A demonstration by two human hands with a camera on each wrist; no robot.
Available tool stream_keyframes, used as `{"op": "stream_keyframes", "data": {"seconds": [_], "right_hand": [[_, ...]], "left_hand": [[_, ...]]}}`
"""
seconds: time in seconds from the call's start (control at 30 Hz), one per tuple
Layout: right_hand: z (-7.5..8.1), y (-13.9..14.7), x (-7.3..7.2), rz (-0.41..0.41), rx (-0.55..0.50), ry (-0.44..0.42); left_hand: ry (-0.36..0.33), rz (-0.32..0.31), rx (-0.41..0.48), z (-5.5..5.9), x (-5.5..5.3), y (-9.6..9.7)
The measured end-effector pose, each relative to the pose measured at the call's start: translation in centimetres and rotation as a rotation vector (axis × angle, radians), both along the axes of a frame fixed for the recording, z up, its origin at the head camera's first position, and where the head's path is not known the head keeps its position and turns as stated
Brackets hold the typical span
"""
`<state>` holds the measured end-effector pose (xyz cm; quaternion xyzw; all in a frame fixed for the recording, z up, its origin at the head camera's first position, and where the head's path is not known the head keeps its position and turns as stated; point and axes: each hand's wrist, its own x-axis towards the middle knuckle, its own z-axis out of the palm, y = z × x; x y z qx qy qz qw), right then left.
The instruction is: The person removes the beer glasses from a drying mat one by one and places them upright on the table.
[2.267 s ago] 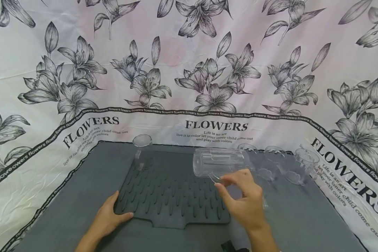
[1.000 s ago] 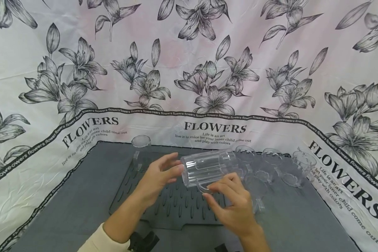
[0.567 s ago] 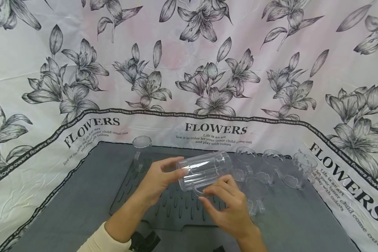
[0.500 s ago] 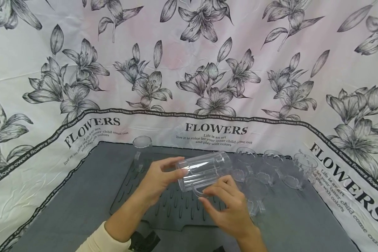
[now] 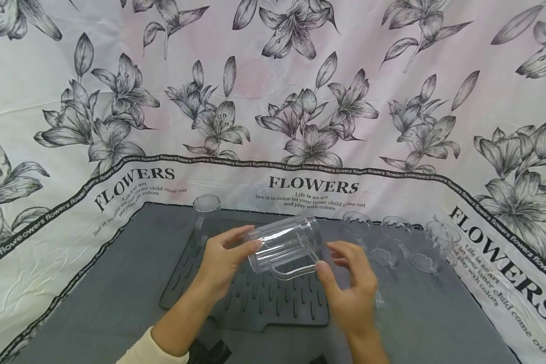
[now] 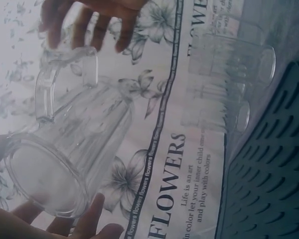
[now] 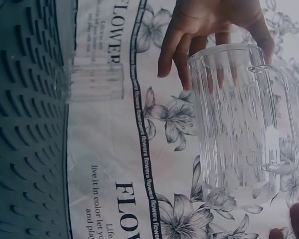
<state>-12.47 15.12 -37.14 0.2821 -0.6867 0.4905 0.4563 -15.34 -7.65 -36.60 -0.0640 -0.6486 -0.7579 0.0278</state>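
A clear ribbed mug with a handle [image 5: 284,242] is held tilted on its side above the dark mat. My left hand [image 5: 220,260] grips one end of it, thumb on the near side; the right wrist view shows those fingers [image 7: 182,55] spread around that end. Beside the mug's other end is my right hand [image 5: 352,283], fingers parted and loosely bent, holding nothing. Its thumb lies by the end of the handle; whether it touches is unclear. In the left wrist view, the right hand's fingers [image 6: 97,32] hang spread near the handle.
A dark ridged mat [image 5: 255,303] lies under the hands, with a clear mug [image 5: 207,205] at its far left corner. More clear mugs [image 5: 437,247] line the right back. Another, partly hidden, stands behind my right hand. A flower-printed cloth [image 5: 314,194] rises behind.
My left hand has left the mat's edge and taken one end of the mug. The mug has shifted left and tilted. My right hand has released the handle and drawn slightly right.
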Motion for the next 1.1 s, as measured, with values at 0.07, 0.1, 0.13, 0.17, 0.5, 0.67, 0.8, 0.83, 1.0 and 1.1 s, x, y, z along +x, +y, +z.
{"op": "stream_keyframes", "data": {"seconds": [0.07,0.1,0.13,0.17,0.5,0.67,0.8,0.83,1.0,1.1], "right_hand": [[-0.5,0.2,0.0,-0.019,-0.051,-0.185],[-0.7,0.3,0.0,-0.022,-0.068,-0.288],[-0.8,0.2,0.0,-0.020,-0.077,-0.384],[-1.0,0.2,0.1,-0.007,-0.088,-0.482],[-1.0,-1.2,0.3,0.354,-0.148,-0.825],[-0.7,-1.0,0.4,0.448,-0.214,-0.803],[-0.5,-0.7,0.6,0.488,-0.224,-0.785],[-0.4,-0.6,0.6,0.494,-0.220,-0.779],[-0.3,-0.1,0.7,0.554,-0.231,-0.737],[-0.3,0.1,0.7,0.606,-0.245,-0.709]], "left_hand": [[-0.004,0.026,0.023,-0.2,0.2,-0.1],[-0.005,0.041,0.034,-0.3,0.2,-0.2],[-0.006,0.050,0.047,-0.4,0.3,-0.2],[-0.009,0.058,0.062,-0.5,0.4,-0.2],[0.021,0.082,0.184,-1.7,0.7,0.3],[0.047,0.025,0.198,-2.2,0.8,0.4],[0.065,-0.053,0.209,-2.4,0.8,0.3],[0.065,-0.069,0.206,-2.4,0.8,0.3],[0.082,-0.153,0.139,-2.9,0.6,0.1],[0.108,-0.208,0.102,-3.3,0.5,0.0]]}}
